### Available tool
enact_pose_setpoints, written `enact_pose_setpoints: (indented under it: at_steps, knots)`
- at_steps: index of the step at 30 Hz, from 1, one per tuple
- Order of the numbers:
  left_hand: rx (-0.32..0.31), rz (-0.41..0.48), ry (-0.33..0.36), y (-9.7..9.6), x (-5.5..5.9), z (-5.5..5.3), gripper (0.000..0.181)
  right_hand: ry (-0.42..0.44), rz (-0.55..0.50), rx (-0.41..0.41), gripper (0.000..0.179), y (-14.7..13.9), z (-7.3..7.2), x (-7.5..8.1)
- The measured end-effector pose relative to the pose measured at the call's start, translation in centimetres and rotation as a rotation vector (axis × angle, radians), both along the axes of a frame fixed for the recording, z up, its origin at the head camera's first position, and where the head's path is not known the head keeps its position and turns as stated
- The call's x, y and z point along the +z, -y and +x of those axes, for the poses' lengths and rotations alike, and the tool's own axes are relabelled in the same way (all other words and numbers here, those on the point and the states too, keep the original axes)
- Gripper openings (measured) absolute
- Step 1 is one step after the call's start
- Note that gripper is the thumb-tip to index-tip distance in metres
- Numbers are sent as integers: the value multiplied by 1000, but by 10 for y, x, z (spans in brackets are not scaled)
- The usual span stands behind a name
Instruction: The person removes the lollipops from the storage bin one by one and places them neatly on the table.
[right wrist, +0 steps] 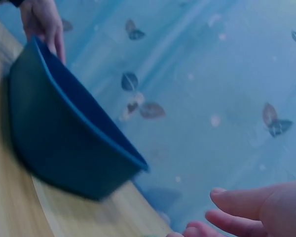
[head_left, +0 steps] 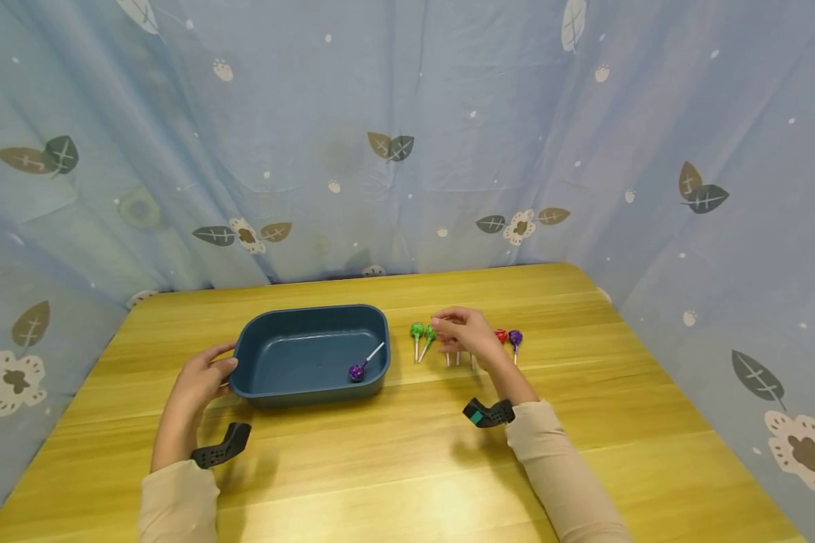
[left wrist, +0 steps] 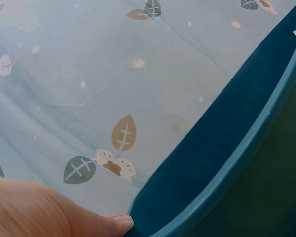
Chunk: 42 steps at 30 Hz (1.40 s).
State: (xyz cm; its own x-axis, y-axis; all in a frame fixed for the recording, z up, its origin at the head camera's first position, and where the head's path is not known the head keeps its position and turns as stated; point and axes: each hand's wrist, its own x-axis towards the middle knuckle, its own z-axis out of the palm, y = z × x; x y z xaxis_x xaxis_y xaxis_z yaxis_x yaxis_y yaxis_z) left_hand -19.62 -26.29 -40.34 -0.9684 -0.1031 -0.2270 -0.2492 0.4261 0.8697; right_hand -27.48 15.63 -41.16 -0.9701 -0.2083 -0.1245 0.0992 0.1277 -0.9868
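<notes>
A dark blue plastic bin (head_left: 312, 395) stands on the table with one purple lollipop (head_left: 357, 372) inside, its stick leaning toward the right wall. At the bin's left end my left hand (head_left: 200, 377) holds the rim, with the thumb (left wrist: 122, 223) on the edge in the left wrist view. My right hand (head_left: 467, 332) hovers over a row of lollipops, thumb and fingers apart in the right wrist view. Left of it lie two green lollipops (head_left: 417, 330); to its right show a red lollipop (head_left: 500, 335) and a purple lollipop (head_left: 515, 338). Several sticks poke out below the hand, their heads hidden.
The wooden table (head_left: 353, 467) runs back to a blue patterned curtain (head_left: 407, 151), which also hangs along both sides. A black wrist camera (head_left: 221, 446) sits on the left wrist, and another black wrist camera (head_left: 489, 413) on the right.
</notes>
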Motion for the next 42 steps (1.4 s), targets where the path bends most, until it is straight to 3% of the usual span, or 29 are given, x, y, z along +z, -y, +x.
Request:
enact_pose_setpoints:
  at_steps: [6, 10, 21, 26, 32, 42]
  knots:
    - [-1, 6, 5, 0, 0, -1, 52, 26, -52, 102, 37, 28, 3, 13]
    - [-7, 4, 12, 1, 1, 0, 53, 10, -67, 129, 34, 46, 2, 14]
    - [-6, 16, 10, 2, -1, -1, 53, -18, -19, 276, 30, 94, 7, 27]
    - [-9, 18, 0, 2, -1, -1, 52, -62, 101, 325, 27, 112, 7, 27]
    - [5, 9, 1, 1, -1, -1, 52, -118, 319, 346, 22, 128, 6, 22]
    - [16, -4, -3, 1, -2, -1, 52, -134, 593, 353, 35, 143, 3, 20]
